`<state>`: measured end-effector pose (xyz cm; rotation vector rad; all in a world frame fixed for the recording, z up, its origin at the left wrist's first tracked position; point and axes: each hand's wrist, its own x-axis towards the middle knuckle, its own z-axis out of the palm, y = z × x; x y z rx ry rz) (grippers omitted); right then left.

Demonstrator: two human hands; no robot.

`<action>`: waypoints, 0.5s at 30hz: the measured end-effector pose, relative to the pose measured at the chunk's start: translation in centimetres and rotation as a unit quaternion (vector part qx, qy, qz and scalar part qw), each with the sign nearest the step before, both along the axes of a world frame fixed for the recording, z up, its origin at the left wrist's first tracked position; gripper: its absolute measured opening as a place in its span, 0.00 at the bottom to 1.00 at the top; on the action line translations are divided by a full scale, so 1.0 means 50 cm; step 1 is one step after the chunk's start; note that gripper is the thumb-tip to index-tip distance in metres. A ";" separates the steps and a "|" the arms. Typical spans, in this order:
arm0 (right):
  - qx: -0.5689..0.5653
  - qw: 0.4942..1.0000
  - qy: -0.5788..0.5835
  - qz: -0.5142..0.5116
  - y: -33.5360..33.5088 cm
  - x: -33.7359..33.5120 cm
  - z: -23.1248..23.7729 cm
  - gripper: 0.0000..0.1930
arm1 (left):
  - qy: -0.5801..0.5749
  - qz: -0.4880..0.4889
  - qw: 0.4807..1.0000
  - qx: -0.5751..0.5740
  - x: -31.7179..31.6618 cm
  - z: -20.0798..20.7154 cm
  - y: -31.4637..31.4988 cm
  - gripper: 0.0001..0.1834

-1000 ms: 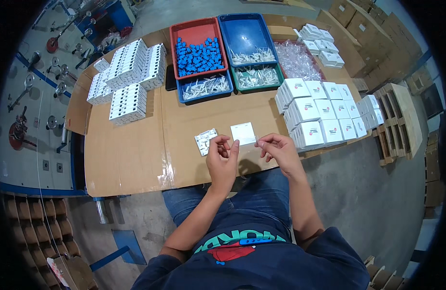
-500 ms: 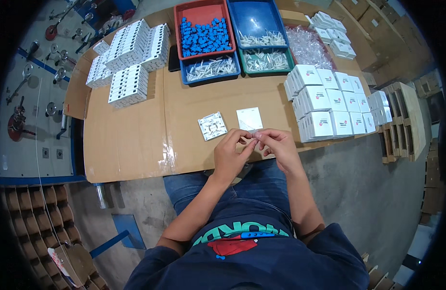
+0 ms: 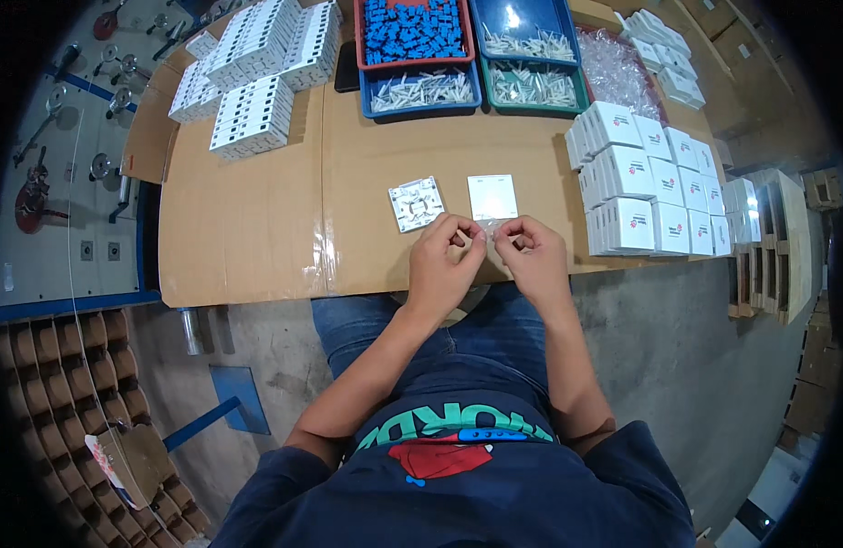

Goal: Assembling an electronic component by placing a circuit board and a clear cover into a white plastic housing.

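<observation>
Between my fingertips a small piece of clear plastic, apparently a little bag (image 3: 490, 226), is stretched near the table's front edge. My left hand (image 3: 446, 260) pinches one side of it, and my right hand (image 3: 536, 259) pinches the other. Just beyond the fingers lies a flat white square plate (image 3: 492, 195), its near edge partly behind the plastic. A white square electrical base (image 3: 417, 204) with a round opening in its middle rests to the left of the plate, slightly turned and touched by neither hand.
Stacked white boxes (image 3: 627, 173) stand at the right, and white stacked units (image 3: 252, 114) at the far left. At the back are a red tray (image 3: 412, 62) of blue parts, a blue tray (image 3: 421, 111) and a green tray (image 3: 536, 108) of screws and plugs, and clear bags (image 3: 613, 73).
My fingertips have moved apart, with the clear plastic now spread between them. The whole table scene sits higher in the picture as the view has shifted.
</observation>
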<state>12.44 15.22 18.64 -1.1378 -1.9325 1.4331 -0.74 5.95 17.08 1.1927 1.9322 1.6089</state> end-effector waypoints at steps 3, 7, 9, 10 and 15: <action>-0.081 0.996 0.042 -0.012 -0.006 -0.006 -0.005 0.05 | -0.098 0.006 0.994 -0.041 0.005 0.008 -0.013 0.06; -0.009 0.997 0.065 0.043 -0.009 -0.004 0.012 0.06 | -0.091 0.022 0.995 -0.037 -0.001 0.006 -0.015 0.06; 0.045 0.995 0.046 0.083 -0.011 0.002 0.009 0.07 | -0.122 0.021 0.990 -0.063 -0.001 0.005 -0.023 0.07; 0.083 0.988 0.043 0.120 -0.011 0.003 0.014 0.07 | -0.124 0.022 0.990 -0.063 -0.003 -0.001 -0.024 0.07; 0.088 0.975 0.005 0.202 -0.019 0.005 0.035 0.09 | -0.074 0.000 0.997 0.027 -0.030 -0.034 -0.022 0.08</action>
